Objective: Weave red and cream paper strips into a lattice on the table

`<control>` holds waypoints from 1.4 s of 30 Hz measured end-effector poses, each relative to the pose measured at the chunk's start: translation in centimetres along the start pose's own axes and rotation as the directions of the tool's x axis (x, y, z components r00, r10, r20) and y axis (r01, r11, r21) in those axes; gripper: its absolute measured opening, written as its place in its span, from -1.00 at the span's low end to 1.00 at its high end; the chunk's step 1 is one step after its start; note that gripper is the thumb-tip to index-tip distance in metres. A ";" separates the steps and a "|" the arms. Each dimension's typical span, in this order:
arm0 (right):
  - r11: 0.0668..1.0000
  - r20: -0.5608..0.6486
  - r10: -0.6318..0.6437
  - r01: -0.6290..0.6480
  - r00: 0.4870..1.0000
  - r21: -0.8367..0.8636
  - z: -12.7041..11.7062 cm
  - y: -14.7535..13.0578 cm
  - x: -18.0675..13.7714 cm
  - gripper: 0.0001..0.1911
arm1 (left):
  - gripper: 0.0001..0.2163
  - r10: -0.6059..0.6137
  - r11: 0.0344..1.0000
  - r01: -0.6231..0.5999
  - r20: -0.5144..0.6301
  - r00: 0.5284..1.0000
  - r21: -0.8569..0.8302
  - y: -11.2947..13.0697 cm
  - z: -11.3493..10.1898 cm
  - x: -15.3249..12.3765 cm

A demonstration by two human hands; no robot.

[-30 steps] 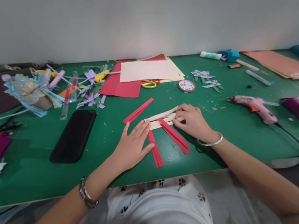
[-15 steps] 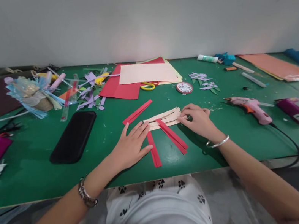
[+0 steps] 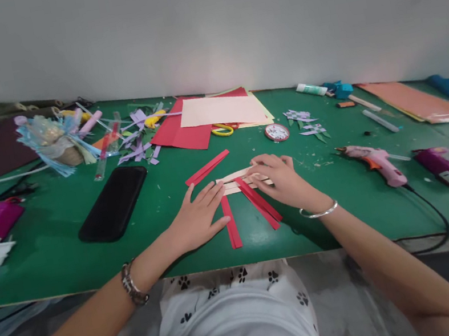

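Strips of cream paper point(image 3: 232, 188) lie centrally on a green desk point(image 3: 164, 196). The left hand point(image 3: 199, 219) presses flat on their left end, thumb spread apart; the right hand point(image 3: 277, 180) bends over their right end, but whether its fingers grip cannot be told.

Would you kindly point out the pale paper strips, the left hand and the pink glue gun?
Pale paper strips point(image 3: 232, 186): head view, on their exposed stretch.
Left hand point(image 3: 198, 222): head view, on its back.
Pink glue gun point(image 3: 379, 157): head view, on its body.
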State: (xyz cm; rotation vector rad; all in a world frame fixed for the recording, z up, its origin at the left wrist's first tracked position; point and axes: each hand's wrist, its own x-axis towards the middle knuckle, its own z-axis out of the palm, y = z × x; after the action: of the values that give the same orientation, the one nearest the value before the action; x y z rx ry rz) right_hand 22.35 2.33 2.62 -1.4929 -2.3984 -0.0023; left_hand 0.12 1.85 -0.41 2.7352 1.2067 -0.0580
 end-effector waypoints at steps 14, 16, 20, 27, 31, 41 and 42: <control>0.992 0.055 0.121 -0.123 0.991 0.032 -0.1 -1.5 -0.9 -0.78 | -0.45 0.000 0.996 -0.004 -0.041 0.999 -0.084 -0.1 0.1 -0.1; 0.992 0.056 0.128 -0.127 0.990 -0.011 0.1 -1.8 -1.1 -0.77 | -0.46 0.010 0.994 -0.015 -0.050 0.999 -0.107 -0.1 -0.2 -0.1; 0.983 0.031 0.160 -0.156 0.987 -0.096 0.7 -2.4 -1.3 -0.78 | -0.56 -0.017 0.991 0.000 -0.127 0.992 -0.135 0.0 -0.8 0.6; 0.966 0.077 0.258 -0.255 0.963 -0.046 0.7 -2.5 -0.7 -0.83 | -0.71 -0.058 0.991 0.033 -0.192 0.980 -0.132 0.1 -1.3 2.0; 0.955 0.091 0.295 -0.297 0.951 0.001 0.6 -2.4 -0.6 -0.80 | -0.62 -0.031 0.987 0.006 -0.150 0.988 -0.163 -0.5 -1.1 1.7; 0.923 0.072 0.356 -0.363 0.932 0.128 0.6 -2.0 -0.4 -0.80 | -0.62 -0.020 0.974 -0.010 -0.127 0.992 -0.228 -0.9 -1.0 1.2; 0.919 0.065 0.361 -0.367 0.930 0.144 0.5 -2.0 -0.4 -0.80 | -0.63 -0.024 0.973 -0.006 -0.128 0.991 -0.230 -0.9 -1.0 1.3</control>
State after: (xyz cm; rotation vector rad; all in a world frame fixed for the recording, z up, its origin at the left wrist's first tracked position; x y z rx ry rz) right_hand 20.61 1.20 2.33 -1.8509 -2.0556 0.2908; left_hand 0.32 3.50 0.38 2.5641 1.1757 0.2486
